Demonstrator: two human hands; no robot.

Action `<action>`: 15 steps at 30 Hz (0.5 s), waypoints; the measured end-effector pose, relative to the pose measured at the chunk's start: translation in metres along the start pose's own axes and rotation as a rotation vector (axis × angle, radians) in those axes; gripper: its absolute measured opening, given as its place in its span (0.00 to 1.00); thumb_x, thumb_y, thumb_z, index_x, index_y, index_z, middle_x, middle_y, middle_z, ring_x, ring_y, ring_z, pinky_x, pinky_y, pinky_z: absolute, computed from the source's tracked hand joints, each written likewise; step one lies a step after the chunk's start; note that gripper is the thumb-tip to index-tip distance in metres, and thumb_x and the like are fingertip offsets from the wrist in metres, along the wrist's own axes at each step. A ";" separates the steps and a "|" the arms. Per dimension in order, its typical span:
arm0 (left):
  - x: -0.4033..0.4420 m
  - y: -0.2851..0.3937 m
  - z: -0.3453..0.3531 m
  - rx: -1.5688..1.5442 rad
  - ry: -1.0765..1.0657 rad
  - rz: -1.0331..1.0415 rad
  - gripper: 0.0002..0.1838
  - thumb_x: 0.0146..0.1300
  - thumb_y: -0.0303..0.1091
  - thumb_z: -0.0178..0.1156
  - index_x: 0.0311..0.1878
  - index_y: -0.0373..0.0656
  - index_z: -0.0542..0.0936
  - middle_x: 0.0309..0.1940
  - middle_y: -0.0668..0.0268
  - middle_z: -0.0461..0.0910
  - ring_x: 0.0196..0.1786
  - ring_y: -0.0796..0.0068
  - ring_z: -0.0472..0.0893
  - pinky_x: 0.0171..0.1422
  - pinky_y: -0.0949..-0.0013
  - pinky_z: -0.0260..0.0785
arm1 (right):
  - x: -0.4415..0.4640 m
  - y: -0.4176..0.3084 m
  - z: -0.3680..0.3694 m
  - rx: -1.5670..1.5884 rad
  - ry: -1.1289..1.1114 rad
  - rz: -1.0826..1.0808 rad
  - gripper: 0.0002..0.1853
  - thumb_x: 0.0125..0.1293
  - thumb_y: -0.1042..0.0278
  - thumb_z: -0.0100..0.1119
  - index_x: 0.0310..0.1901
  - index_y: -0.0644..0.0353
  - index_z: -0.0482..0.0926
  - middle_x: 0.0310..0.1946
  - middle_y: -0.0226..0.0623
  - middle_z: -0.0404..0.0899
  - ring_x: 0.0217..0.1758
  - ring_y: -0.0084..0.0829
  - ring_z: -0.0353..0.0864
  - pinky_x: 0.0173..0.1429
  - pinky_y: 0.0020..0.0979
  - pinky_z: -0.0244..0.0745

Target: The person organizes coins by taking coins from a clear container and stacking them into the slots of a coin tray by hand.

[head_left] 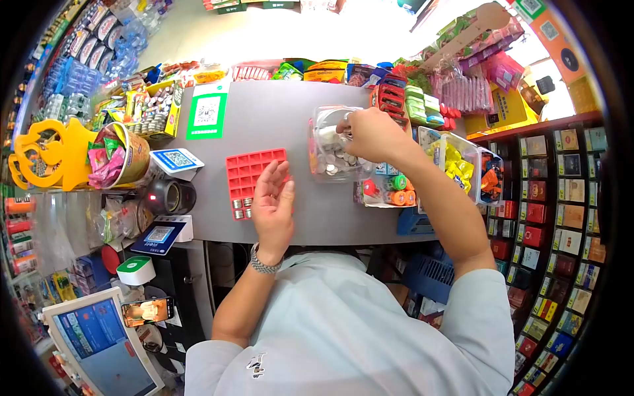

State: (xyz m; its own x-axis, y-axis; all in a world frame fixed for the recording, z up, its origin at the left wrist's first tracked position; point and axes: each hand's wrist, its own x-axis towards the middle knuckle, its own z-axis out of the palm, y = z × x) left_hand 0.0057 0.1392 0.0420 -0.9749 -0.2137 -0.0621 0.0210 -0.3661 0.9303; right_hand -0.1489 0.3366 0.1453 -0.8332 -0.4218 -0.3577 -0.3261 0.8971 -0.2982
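Coins (pixel 330 165) lie in a loose heap inside a see-through tub (pixel 314 146) on the worktop (pixel 264 119), in front of the person and a bit to the right. The right hand (pixel 372 134) is the nearer one to them. It reaches in over the right side of the tub, and its fingers (pixel 349 124) bend to the left, so most of the heap lies just on the person's side of them. I cannot tell if these fingers grip a coin.

To the left, apart from the tub, sits a red tray (pixel 254 157). Its long side runs away from the person, with a small slant. The left hand (pixel 274 206) is over the near right part of the tray. Its fingers are loose and open, and I see nothing in them.

The coins are round, flat and shiny, like silver. The tub looks like hard plastic with round corners. The tray looks like plastic too, with rows of small square pockets. Some pockets at its near left corner have coins packed in them. The worktop is grey, flat and smooth. A metal band (pixel 264 259) goes around the left wrist.
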 end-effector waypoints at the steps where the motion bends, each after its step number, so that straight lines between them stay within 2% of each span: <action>1: -0.001 0.007 0.004 -0.087 0.010 -0.042 0.24 0.78 0.25 0.57 0.75 0.37 0.69 0.70 0.54 0.75 0.74 0.65 0.73 0.79 0.59 0.68 | -0.004 0.003 -0.004 0.117 0.043 0.003 0.21 0.53 0.68 0.68 0.50 0.59 0.90 0.39 0.56 0.89 0.43 0.47 0.90 0.54 0.43 0.84; 2: -0.005 0.013 0.013 -0.183 0.070 -0.105 0.19 0.80 0.30 0.55 0.70 0.39 0.73 0.65 0.55 0.79 0.69 0.62 0.78 0.78 0.52 0.70 | -0.004 0.015 0.004 0.169 0.123 -0.040 0.19 0.53 0.68 0.69 0.48 0.60 0.89 0.32 0.48 0.88 0.33 0.38 0.89 0.43 0.38 0.83; 3: -0.008 0.014 0.016 -0.178 0.067 -0.104 0.19 0.80 0.30 0.55 0.70 0.39 0.73 0.65 0.55 0.79 0.69 0.62 0.78 0.78 0.52 0.70 | -0.007 0.017 0.001 0.174 0.126 -0.040 0.19 0.53 0.68 0.69 0.48 0.60 0.89 0.32 0.48 0.88 0.33 0.38 0.89 0.43 0.38 0.83; 5: -0.013 0.015 0.021 -0.469 0.083 -0.341 0.19 0.81 0.35 0.53 0.68 0.38 0.75 0.63 0.55 0.80 0.68 0.59 0.79 0.76 0.52 0.71 | -0.014 0.018 -0.005 0.538 0.174 0.106 0.17 0.54 0.71 0.66 0.47 0.61 0.89 0.27 0.37 0.85 0.24 0.25 0.81 0.33 0.30 0.77; 6: -0.016 0.014 0.025 -0.466 0.079 -0.340 0.19 0.81 0.35 0.53 0.68 0.38 0.75 0.63 0.55 0.80 0.68 0.59 0.79 0.76 0.52 0.71 | -0.017 0.020 -0.003 0.686 0.185 0.127 0.16 0.54 0.73 0.65 0.46 0.61 0.89 0.25 0.28 0.82 0.21 0.16 0.72 0.27 0.25 0.69; 8: -0.023 0.011 0.033 -0.595 0.045 -0.543 0.21 0.82 0.41 0.50 0.67 0.37 0.75 0.63 0.54 0.81 0.69 0.56 0.78 0.77 0.51 0.69 | -0.025 0.018 -0.004 0.788 0.200 0.140 0.17 0.55 0.73 0.65 0.48 0.61 0.89 0.26 0.29 0.82 0.23 0.16 0.74 0.29 0.25 0.71; 10: -0.028 0.009 0.045 -0.679 0.008 -0.605 0.22 0.82 0.44 0.49 0.66 0.37 0.76 0.63 0.54 0.80 0.69 0.55 0.77 0.78 0.50 0.68 | -0.033 0.014 0.002 0.889 0.215 0.145 0.17 0.56 0.74 0.65 0.49 0.61 0.88 0.28 0.29 0.83 0.24 0.16 0.76 0.31 0.25 0.73; 12: -0.030 0.012 0.064 -0.779 -0.067 -0.703 0.27 0.83 0.51 0.44 0.67 0.39 0.76 0.66 0.56 0.79 0.72 0.54 0.75 0.79 0.49 0.65 | -0.046 0.007 0.024 1.066 0.371 -0.017 0.17 0.57 0.75 0.65 0.49 0.62 0.87 0.31 0.28 0.84 0.29 0.17 0.79 0.35 0.26 0.76; 13: -0.029 0.016 0.072 -0.779 -0.057 -0.695 0.27 0.83 0.51 0.44 0.67 0.39 0.76 0.66 0.56 0.79 0.72 0.54 0.75 0.79 0.49 0.65 | -0.058 -0.004 0.034 1.003 0.427 -0.122 0.16 0.57 0.76 0.65 0.48 0.61 0.87 0.34 0.30 0.85 0.31 0.19 0.80 0.36 0.26 0.77; 15: -0.025 0.024 0.084 -1.092 -0.120 -0.760 0.28 0.82 0.54 0.42 0.70 0.43 0.74 0.68 0.60 0.78 0.73 0.53 0.73 0.81 0.50 0.62 | -0.076 -0.032 0.060 0.889 0.592 -0.339 0.15 0.54 0.76 0.67 0.45 0.58 0.88 0.36 0.33 0.86 0.34 0.27 0.83 0.39 0.30 0.79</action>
State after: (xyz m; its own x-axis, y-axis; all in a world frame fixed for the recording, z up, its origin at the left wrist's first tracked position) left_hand 0.0120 0.2116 0.0959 -0.8355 0.4249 -0.3484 -0.4221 -0.9023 -0.0883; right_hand -0.0486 0.3321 0.1287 -0.9201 -0.2847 0.2689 -0.3389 0.2349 -0.9110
